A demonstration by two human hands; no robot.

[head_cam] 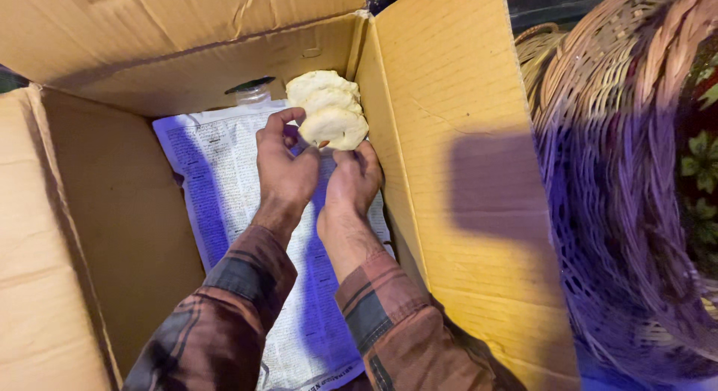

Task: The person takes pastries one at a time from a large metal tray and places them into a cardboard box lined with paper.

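Both hands are setting pale, round, flat bread-like discs (329, 110) into the far right corner of an open brown cardboard box (441, 136) lined with printed newspaper (224, 174), so the step in hand looks like stacking; a next move would call for easing the fingers out without toppling the overlapping pile. The left hand (284, 163) curls its fingertips at the nearest disc's left edge, the right hand (355, 178) cups it from below, both forearms reaching forward in plaid sleeves (232, 301).
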